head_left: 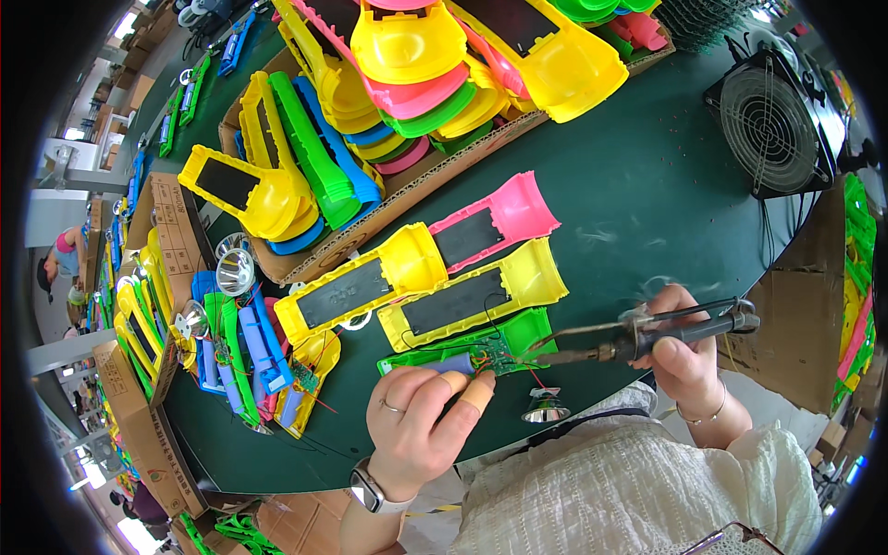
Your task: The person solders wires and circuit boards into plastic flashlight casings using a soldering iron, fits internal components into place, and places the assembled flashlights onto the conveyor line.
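In front of me lies a green plastic lamp shell (pixel 529 331) holding a small green circuit board (pixel 496 351) and a purple cylindrical battery (pixel 453 363). My left hand (pixel 427 416) is closed at the board's near edge, its fingers gripping there; two fingers wear tan tape. Whether a thin wire is also pinched is hidden. My right hand (pixel 686 347) grips a soldering iron (pixel 689 331) with a black handle, its metal tip pointing left at the board. A thin strand lies along the iron. Below the shell sits a small silver reflector (pixel 546 407).
Beyond the shell lie two yellow shells (pixel 370 287) (pixel 476 301) and a pink shell (pixel 495 222). A cardboard box (pixel 407 199) of stacked colourful shells stands behind. Wired shells with batteries (pixel 245 351) crowd the left. A black fan (pixel 772 120) stands at far right on the green table (pixel 638 203).
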Demonstrator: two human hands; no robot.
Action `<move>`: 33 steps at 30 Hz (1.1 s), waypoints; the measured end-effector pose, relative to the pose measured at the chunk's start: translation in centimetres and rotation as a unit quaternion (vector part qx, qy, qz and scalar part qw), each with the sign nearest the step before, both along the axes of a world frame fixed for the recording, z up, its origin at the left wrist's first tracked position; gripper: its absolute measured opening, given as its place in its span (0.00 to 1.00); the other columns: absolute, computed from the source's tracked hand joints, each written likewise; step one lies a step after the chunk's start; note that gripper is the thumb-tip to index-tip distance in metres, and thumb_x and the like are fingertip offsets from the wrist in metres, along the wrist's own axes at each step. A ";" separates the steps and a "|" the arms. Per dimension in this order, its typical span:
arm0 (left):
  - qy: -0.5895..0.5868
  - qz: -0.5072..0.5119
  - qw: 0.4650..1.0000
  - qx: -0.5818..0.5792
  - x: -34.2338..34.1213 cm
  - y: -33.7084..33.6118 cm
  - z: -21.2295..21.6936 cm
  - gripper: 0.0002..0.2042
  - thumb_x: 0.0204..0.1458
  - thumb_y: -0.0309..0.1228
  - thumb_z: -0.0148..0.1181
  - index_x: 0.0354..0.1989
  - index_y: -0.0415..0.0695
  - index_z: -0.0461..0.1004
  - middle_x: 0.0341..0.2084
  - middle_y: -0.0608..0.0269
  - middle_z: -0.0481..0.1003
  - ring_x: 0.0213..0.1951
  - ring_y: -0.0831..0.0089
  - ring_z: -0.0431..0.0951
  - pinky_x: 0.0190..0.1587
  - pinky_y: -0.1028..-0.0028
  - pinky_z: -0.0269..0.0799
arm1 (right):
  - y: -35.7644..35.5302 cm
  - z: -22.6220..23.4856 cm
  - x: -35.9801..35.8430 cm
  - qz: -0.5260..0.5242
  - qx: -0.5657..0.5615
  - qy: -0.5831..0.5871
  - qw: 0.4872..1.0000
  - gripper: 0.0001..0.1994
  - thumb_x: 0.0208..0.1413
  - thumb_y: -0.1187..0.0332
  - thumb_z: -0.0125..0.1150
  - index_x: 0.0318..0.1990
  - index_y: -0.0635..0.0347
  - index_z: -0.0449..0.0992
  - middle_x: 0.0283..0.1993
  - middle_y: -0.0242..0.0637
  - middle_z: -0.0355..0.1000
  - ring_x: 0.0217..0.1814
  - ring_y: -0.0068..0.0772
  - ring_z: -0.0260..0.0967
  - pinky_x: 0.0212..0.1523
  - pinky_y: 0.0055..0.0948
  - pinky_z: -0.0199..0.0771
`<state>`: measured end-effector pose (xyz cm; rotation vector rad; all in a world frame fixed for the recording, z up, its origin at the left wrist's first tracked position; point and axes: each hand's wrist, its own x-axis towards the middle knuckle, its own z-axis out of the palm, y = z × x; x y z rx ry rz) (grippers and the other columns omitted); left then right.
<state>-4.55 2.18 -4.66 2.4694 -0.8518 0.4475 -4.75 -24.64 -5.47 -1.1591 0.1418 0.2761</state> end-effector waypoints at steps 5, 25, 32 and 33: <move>-0.006 0.009 1.000 0.019 0.2 0.3 0.6 0.10 0.30 0.22 0.68 0.23 0.43 0.73 0.24 0.66 0.68 0.25 0.69 0.68 0.25 0.71 0.66 | 0.0 0.7 0.9 0.052 -0.041 0.017 0.998 0.16 0.44 0.65 0.65 0.33 0.64 0.64 0.28 0.36 0.71 0.29 0.20 0.69 0.30 0.18 0.69; -0.050 -0.002 0.996 0.070 0.6 0.2 0.4 0.10 0.34 0.26 0.63 0.29 0.48 0.76 0.25 0.69 0.65 0.25 0.76 0.69 0.24 0.79 0.68 | 0.3 0.3 1.1 0.100 -0.103 -0.039 0.989 0.13 0.45 0.70 0.64 0.32 0.64 0.65 0.25 0.33 0.71 0.25 0.14 0.64 0.24 0.15 0.62; -0.053 -0.002 0.996 0.071 0.7 0.2 0.4 0.10 0.34 0.25 0.63 0.29 0.47 0.76 0.25 0.68 0.65 0.25 0.76 0.68 0.24 0.79 0.68 | 0.1 0.6 1.1 0.089 -0.082 -0.035 0.992 0.13 0.45 0.70 0.65 0.32 0.64 0.65 0.25 0.33 0.71 0.26 0.14 0.64 0.25 0.15 0.63; -0.055 0.000 0.996 0.073 0.7 0.2 0.5 0.10 0.34 0.25 0.63 0.29 0.47 0.76 0.25 0.68 0.65 0.25 0.76 0.68 0.24 0.79 0.68 | 0.1 0.5 1.1 0.103 -0.097 -0.034 0.989 0.13 0.45 0.70 0.65 0.33 0.64 0.65 0.26 0.33 0.71 0.26 0.15 0.64 0.25 0.15 0.63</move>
